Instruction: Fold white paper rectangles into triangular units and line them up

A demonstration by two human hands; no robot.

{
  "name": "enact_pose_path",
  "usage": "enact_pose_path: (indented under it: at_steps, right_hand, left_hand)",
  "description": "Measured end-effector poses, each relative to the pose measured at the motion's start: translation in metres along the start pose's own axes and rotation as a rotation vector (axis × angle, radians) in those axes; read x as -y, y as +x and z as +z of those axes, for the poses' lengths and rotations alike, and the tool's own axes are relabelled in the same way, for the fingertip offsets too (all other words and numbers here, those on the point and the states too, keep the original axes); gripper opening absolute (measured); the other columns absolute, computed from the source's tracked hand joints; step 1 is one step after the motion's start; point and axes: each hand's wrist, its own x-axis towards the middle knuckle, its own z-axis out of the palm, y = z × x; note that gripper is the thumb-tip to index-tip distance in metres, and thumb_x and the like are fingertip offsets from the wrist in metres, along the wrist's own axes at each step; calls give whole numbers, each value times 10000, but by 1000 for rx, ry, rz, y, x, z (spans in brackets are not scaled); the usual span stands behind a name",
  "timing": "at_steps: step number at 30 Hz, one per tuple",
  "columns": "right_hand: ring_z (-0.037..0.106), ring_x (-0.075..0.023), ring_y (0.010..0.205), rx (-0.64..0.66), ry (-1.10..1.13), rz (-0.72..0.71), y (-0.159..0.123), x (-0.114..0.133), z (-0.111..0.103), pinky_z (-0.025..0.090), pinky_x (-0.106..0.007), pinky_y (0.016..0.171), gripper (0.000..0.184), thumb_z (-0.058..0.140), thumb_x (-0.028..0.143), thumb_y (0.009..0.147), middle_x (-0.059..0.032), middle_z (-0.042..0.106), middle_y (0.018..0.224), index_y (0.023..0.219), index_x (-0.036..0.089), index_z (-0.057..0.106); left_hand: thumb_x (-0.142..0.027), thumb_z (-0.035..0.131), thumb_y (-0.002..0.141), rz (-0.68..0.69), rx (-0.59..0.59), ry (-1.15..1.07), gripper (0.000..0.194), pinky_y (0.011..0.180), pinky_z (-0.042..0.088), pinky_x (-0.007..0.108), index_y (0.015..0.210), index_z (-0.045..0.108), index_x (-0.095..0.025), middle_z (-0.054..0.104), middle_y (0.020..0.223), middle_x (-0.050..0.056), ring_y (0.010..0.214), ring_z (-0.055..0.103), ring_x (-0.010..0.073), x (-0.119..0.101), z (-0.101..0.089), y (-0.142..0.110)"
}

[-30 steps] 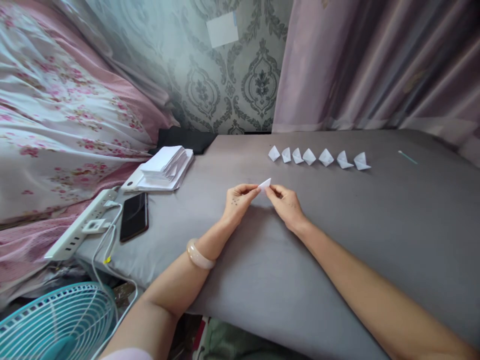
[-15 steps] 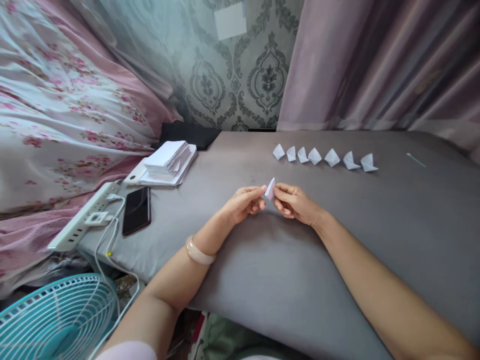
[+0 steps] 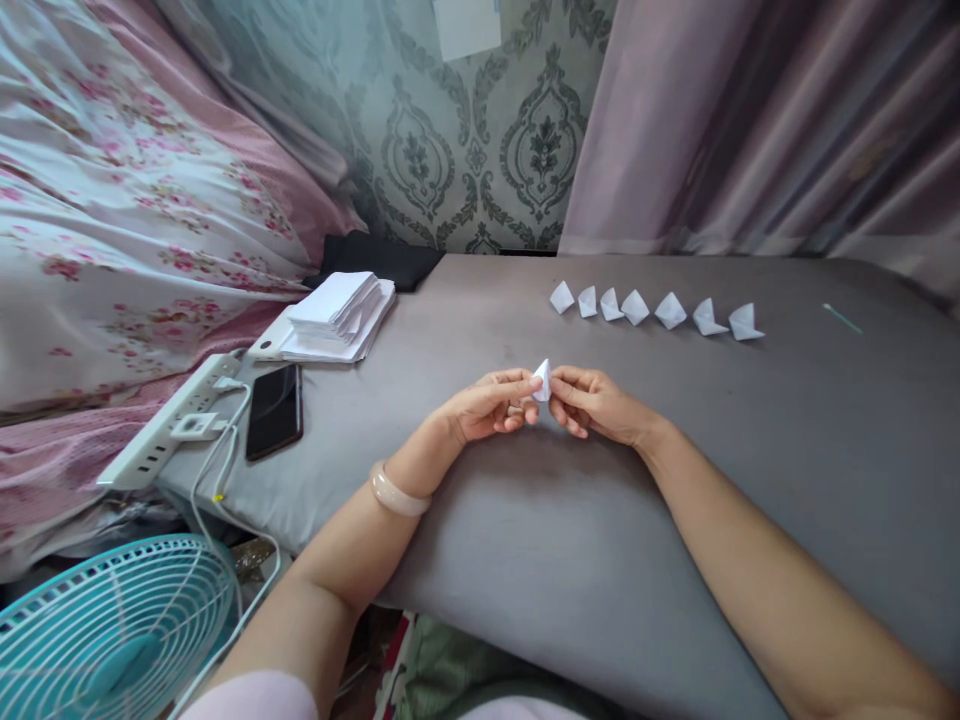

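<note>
A small white folded paper piece [image 3: 544, 380] is held between my two hands, its pointed tip up, above the grey-covered surface [image 3: 600, 540]. My left hand [image 3: 495, 402] pinches its left side with the thumb in front. On the right side, the thumb and fingers of my right hand [image 3: 596, 402] grip its edge. Beyond my hands, several folded white paper shapes [image 3: 671, 312] stand in a row towards the back right. Part of the held paper is covered by my fingers.
On the left lie a stack of white paper [image 3: 337, 310], a black phone [image 3: 274, 410] and a white power strip [image 3: 169, 425] with cables. A black cloth [image 3: 382, 262] lies behind the stack. A turquoise fan [image 3: 124, 630] stands at lower left. A thin green stick [image 3: 844, 319] lies far right.
The folded paper has turned so a broader face shows, and my left thumb now lies further across it. The view has tilted slightly downward.
</note>
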Motion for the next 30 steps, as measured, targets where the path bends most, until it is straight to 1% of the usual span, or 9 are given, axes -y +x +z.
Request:
enact_pose_path:
  at_steps: [4,10,12,15,18,20,24,27,30]
  right_hand:
    - [495,-61,433,-23,27,26,1,0,0,376,-176,384,353,624,541,822,42,592,604,842,190,588]
    - [568,-86,473,-205,-64,28,4,-2,0,389,-193,382,405,665,585,762,2,657,687,804,184,633]
    - [602,-103,538,-264,-133,-8,6,-4,0,425,-203,425,386,692,569,742,-6,672,714,801,190,656]
    - [621,-124,617,-377,-239,-96,10,-6,1,491,-239,539,365,711,552,725,-17,683,726,791,194,687]
    - [614,-132,614,-514,-284,-185,13,-8,5,520,-274,601,358,766,527,666,-19,687,716,771,194,688]
    - [615,-135,610,-565,-262,-242,15,-8,8,529,-286,611,364,797,510,628,-15,682,707,752,193,669]
    - [629,-139,635,-583,-162,-333,18,-9,11,541,-292,610,412,829,488,587,-1,675,731,798,200,621]
    - [648,-148,680,-566,-125,-319,18,-11,11,547,-301,632,426,818,481,608,-17,695,784,871,196,642]
    - [641,-133,671,-545,-129,-305,18,-11,11,540,-298,665,367,805,463,636,-30,712,807,842,189,674]
  left_hand:
    - [-447,769,705,14,-38,61,363,372,241,164,756,568,-149,629,612,12,408,483,38,1,-2,1]
    - [-435,781,688,102,-157,222,360,490,391,176,796,652,-117,657,766,38,600,577,66,5,-3,4]
    - [-426,788,676,183,-212,267,362,571,442,199,807,671,-109,663,781,40,662,594,83,7,-4,7]
    - [-403,805,650,304,-290,270,354,651,466,233,781,668,-105,665,763,34,697,597,99,10,-5,11]
    - [-345,835,609,395,-337,210,345,699,471,251,775,647,-108,666,747,22,700,600,100,13,-4,15]
    - [-308,846,589,453,-344,169,347,740,479,268,777,629,-115,672,763,20,720,613,106,14,-3,17]
    - [-272,841,596,542,-377,163,335,769,480,272,783,604,-126,671,783,13,739,620,106,16,2,19]
    - [-263,837,606,571,-390,140,355,769,485,270,830,590,-140,670,800,6,744,626,105,16,5,19]
    - [-264,835,614,562,-371,119,393,778,490,275,907,601,-148,677,821,13,755,631,110,15,6,18]
